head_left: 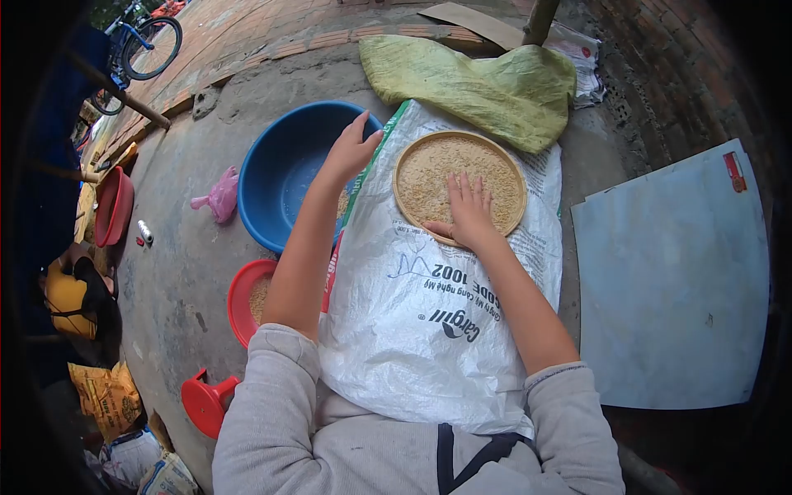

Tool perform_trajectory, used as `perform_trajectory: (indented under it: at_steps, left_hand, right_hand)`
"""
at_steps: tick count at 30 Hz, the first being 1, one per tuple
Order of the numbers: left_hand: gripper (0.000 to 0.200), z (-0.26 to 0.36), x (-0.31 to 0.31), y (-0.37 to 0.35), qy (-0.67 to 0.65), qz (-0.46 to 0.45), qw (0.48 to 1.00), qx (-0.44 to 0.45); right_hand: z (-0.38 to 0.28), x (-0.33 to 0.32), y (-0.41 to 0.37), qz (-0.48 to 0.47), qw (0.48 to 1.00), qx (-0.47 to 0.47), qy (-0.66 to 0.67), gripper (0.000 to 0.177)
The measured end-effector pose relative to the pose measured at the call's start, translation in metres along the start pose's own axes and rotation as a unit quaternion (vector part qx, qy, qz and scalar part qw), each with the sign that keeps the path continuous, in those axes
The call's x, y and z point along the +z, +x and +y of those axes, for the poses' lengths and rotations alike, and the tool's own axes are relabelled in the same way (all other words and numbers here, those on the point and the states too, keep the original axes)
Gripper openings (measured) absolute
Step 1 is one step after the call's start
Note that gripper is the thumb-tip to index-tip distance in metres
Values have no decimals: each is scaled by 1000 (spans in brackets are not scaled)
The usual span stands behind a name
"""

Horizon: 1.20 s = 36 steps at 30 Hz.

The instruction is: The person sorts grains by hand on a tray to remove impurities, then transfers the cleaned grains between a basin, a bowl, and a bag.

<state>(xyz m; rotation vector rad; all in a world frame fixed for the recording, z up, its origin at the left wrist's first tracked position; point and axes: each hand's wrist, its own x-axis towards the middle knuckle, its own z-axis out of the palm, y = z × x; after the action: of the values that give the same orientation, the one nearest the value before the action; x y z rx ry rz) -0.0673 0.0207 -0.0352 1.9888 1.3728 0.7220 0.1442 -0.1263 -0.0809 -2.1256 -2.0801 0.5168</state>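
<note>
A round woven tray (402, 195) of pale grain (445, 157) rests on a white printed sack (396, 330) spread over the person's lap. My right hand (469, 216) lies on the grain near the tray's lower edge, fingers spread. Over the right rim of a large blue basin (264, 206) is my left hand (353, 148), raised with its fingers apart and holding nothing. Some grain shows inside the basin, partly hidden by my left forearm. Beside that forearm sits a red bowl (239, 301) with grain in it.
A yellow-green sack (470, 87) lies beyond the tray. At the right is a grey-blue panel (672, 280). A red stool (206, 402), a pink plastic bag (219, 196) and a red basin (115, 206) stand at the left. A bicycle (148, 49) is at the upper left.
</note>
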Motion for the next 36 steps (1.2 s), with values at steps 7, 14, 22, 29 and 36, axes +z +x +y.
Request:
perform_trajectory:
  at_steps: [7, 14, 22, 29, 36]
  left_hand:
    - [48, 33, 90, 19, -295, 42, 954, 20]
    - [51, 31, 136, -28, -129, 125, 984, -11]
    - [49, 49, 123, -32, -192, 135, 971, -54]
    - [44, 40, 125, -27, -259, 160, 952, -40]
    - [41, 33, 131, -26, -240, 126, 961, -62]
  right_hand:
    - [-3, 4, 42, -29, 1000, -8, 5, 120]
    - [7, 32, 88, 16, 999, -28, -30, 85]
    - [18, 33, 107, 68, 995, -74, 12, 79]
    - [17, 30, 107, 177, 977, -73, 99, 32]
    - [17, 24, 101, 192, 979, -43, 45, 24]
